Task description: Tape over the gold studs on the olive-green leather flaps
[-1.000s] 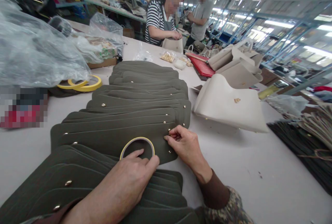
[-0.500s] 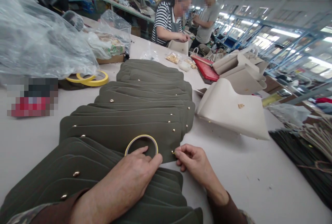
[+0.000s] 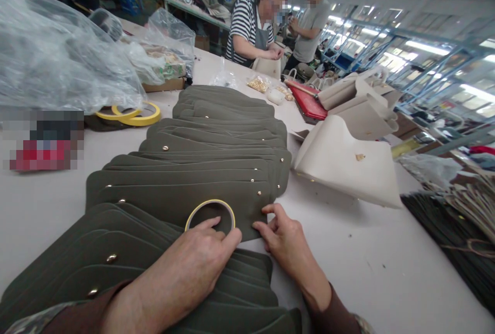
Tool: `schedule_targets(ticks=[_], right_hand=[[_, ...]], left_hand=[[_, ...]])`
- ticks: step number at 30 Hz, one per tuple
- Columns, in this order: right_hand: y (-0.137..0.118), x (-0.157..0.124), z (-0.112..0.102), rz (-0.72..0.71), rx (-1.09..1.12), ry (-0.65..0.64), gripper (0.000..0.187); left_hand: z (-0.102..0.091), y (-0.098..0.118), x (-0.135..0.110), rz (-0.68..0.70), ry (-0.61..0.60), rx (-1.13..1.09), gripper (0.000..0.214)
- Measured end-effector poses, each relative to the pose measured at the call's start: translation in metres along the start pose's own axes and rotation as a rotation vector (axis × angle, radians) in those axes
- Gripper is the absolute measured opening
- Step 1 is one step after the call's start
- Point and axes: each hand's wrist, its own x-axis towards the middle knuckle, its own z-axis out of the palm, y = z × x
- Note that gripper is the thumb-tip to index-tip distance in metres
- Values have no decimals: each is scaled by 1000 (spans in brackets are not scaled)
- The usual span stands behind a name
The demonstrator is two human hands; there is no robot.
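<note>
Head view: left hand [image 3: 203, 256] presses olive panel [image 3: 174, 195].

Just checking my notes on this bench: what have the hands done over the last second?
The right hand has let go of the pinch at the stud on the olive panel and moved down and right, its fingers now spread at the panel's right edge. The left hand stayed pressed on the panel, beside the tape roll, which did not move.
</note>
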Motion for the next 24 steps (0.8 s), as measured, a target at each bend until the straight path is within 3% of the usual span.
schedule_targets(ticks=[4,9,15,18,22,24], right_hand=[[10,-10,-6,76,143,-7,19],[10,-15,-3,-219,-96,56,13],[4,-6,8,-270,-234,85,14],[0,-6,2,-231,-236,-3,13],[-6,-11,-12,-175,-176,-249,16],[-10,-14,-16,-184,-119,-260,18]], left_hand=[[-2,1,0,-3,-1,-1,26],[-2,0,0,10,25,24,28],[-1,1,-2,40,6,33,27],[-2,0,-2,74,84,69,27],[-8,-5,-2,122,276,25,26],[-11,-8,-2,151,364,-29,25]])
